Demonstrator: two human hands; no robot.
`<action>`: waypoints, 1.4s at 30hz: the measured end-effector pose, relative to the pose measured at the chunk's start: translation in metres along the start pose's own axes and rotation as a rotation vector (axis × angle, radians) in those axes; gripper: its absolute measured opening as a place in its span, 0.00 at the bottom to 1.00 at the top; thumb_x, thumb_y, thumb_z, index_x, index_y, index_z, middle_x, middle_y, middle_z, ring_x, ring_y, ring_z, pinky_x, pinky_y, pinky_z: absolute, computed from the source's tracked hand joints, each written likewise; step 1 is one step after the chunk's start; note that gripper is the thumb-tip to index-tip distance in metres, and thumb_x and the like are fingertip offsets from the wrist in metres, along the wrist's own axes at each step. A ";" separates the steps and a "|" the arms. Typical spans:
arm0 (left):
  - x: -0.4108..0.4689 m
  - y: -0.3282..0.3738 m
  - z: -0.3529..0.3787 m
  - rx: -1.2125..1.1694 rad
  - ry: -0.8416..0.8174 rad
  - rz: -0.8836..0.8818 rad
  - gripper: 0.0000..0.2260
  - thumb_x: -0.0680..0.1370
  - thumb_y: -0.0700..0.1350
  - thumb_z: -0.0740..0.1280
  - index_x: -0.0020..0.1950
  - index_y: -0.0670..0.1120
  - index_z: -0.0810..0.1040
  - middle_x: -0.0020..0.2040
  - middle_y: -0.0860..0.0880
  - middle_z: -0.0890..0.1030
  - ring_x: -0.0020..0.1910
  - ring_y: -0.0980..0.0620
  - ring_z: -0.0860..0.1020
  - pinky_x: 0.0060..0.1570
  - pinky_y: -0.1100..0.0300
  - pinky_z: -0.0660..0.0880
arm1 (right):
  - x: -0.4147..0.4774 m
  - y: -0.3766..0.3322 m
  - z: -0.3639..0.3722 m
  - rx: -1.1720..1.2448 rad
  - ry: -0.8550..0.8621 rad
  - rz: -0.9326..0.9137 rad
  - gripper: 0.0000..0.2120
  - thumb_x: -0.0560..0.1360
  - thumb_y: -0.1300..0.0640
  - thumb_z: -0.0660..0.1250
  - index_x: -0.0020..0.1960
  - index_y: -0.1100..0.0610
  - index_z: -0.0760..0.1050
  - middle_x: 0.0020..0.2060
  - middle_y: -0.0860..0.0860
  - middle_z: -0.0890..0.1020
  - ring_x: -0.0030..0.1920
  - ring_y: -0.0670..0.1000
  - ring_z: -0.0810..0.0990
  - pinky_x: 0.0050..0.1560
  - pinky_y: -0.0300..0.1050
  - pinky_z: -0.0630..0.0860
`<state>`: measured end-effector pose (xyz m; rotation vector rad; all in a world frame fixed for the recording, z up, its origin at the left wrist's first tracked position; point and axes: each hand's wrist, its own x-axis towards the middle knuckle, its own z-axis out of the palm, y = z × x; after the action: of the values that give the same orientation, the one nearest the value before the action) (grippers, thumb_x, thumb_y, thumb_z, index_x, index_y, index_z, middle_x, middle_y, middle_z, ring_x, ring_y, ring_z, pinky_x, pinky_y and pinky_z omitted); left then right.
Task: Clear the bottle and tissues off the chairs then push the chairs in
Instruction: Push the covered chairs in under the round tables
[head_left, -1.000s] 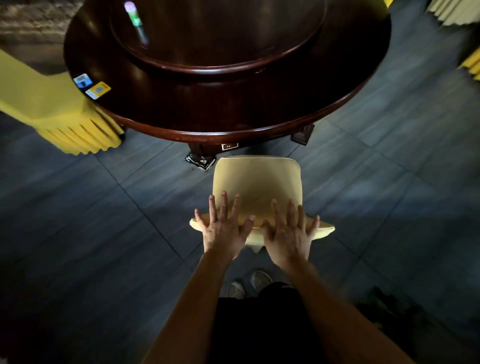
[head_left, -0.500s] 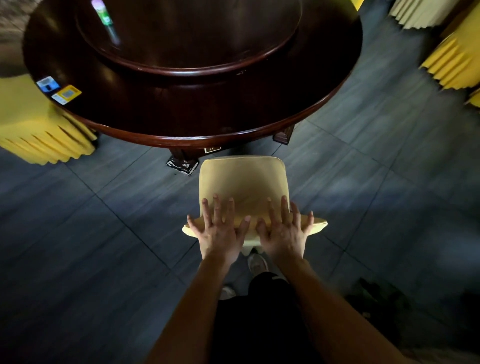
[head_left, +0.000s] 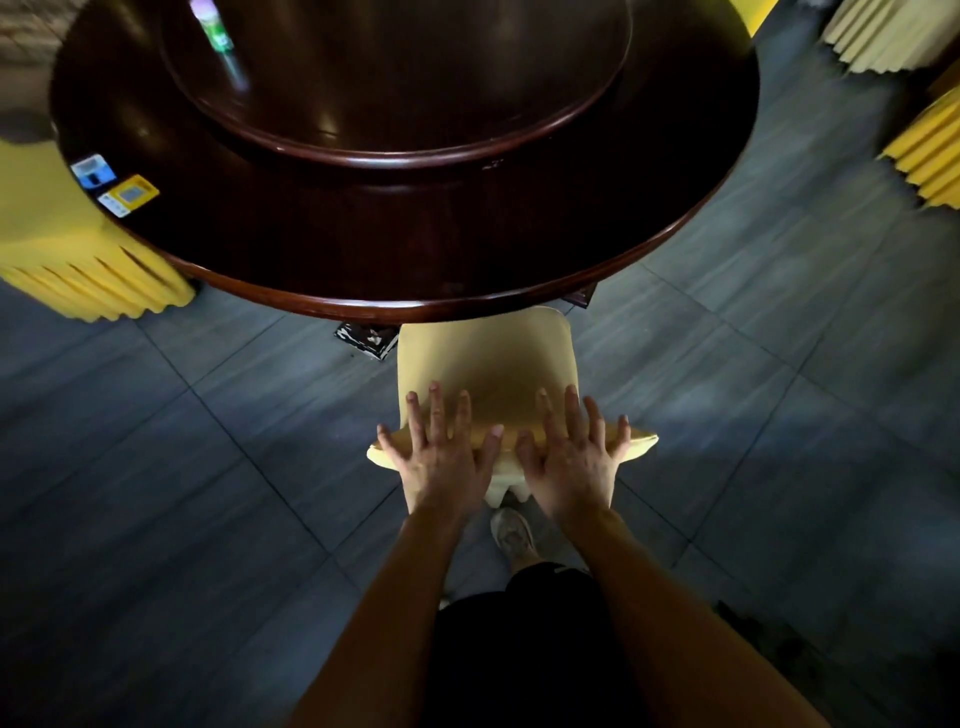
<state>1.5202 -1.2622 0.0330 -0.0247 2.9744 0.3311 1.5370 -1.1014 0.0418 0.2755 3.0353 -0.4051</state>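
Observation:
A pale yellow covered chair (head_left: 485, 358) stands in front of me, its seat front tucked just under the edge of the round dark wooden table (head_left: 415, 244). My left hand (head_left: 441, 457) and my right hand (head_left: 574, 460) press side by side on the top of the chair's backrest, fingers straight and spread. The seat is bare. A bottle (head_left: 215, 28) with a green label stands on the table's raised turntable at the far left. I see no tissues.
Another yellow covered chair (head_left: 78, 260) sits at the table's left side. More covered chairs (head_left: 924, 150) stand at the upper right. Two small cards (head_left: 111, 182) lie on the table's left rim. A table foot (head_left: 363, 338) shows beside the chair. The floor is dark tile.
The chair has slid forward toward the table; its seat front now reaches under the table edge. Both hands stayed pressed on the backrest and I stepped forward.

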 end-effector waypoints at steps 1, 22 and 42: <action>0.007 0.003 0.000 -0.005 0.009 -0.005 0.34 0.80 0.70 0.42 0.81 0.55 0.58 0.84 0.47 0.51 0.82 0.41 0.44 0.71 0.26 0.41 | 0.008 0.002 -0.002 0.010 0.003 -0.007 0.32 0.79 0.36 0.51 0.81 0.45 0.61 0.82 0.55 0.61 0.82 0.59 0.57 0.77 0.72 0.43; 0.183 0.048 -0.018 -0.026 0.086 -0.128 0.38 0.77 0.73 0.39 0.79 0.56 0.63 0.84 0.47 0.49 0.82 0.41 0.46 0.71 0.25 0.45 | 0.213 0.000 -0.020 -0.062 -0.063 -0.091 0.32 0.81 0.34 0.50 0.81 0.47 0.59 0.82 0.54 0.61 0.82 0.57 0.55 0.77 0.72 0.42; 0.191 0.031 -0.030 0.001 0.049 -0.044 0.39 0.77 0.71 0.33 0.80 0.54 0.60 0.84 0.46 0.50 0.82 0.44 0.44 0.74 0.32 0.35 | 0.234 -0.040 -0.021 -0.086 -0.096 -0.156 0.32 0.83 0.37 0.50 0.82 0.52 0.58 0.82 0.58 0.61 0.82 0.59 0.57 0.78 0.69 0.40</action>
<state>1.3261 -1.2390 0.0398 -0.0998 3.0170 0.3285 1.2989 -1.0943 0.0508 0.0131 2.9788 -0.2869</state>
